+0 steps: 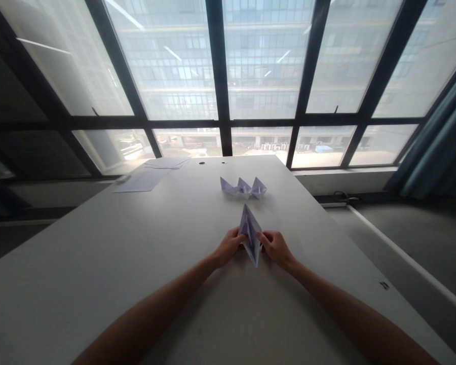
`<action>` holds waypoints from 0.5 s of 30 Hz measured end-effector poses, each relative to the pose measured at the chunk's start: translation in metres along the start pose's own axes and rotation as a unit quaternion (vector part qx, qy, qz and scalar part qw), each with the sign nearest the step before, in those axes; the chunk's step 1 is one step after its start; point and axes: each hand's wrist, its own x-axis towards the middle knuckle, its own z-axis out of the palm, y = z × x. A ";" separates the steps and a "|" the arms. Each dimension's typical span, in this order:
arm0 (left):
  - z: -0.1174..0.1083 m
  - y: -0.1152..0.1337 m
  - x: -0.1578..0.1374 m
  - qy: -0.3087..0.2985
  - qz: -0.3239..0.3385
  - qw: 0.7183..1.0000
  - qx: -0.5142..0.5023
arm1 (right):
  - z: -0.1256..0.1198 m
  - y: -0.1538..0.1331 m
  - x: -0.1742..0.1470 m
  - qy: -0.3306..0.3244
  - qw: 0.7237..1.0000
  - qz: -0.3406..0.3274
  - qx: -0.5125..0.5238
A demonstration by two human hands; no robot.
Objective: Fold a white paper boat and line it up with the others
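Between my two hands is a folded paper boat [252,225], pale lilac-white, its long pointed ends facing away from me and toward me. My left hand [229,245] grips its left side, the thumb inside the fold. On the opposite side my right hand [276,247] pinches the right wall with thumb and fingers. The fingers beneath the paper are partly hidden. Just beyond, three finished-looking paper boats [243,189] stand close together in a row on the white table [167,243].
Flat paper sheets [142,180] lie at the table's far left, beside a small blurred object [123,179]. Two dark holes mark the far edge. A small dark mark or label [384,285] is near the right edge. Large windows [262,61] rise behind the table.
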 end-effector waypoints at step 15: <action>-0.006 0.000 0.001 -0.034 -0.028 0.998 0.041 | -0.002 -0.004 0.004 0.020 0.997 0.041 0.063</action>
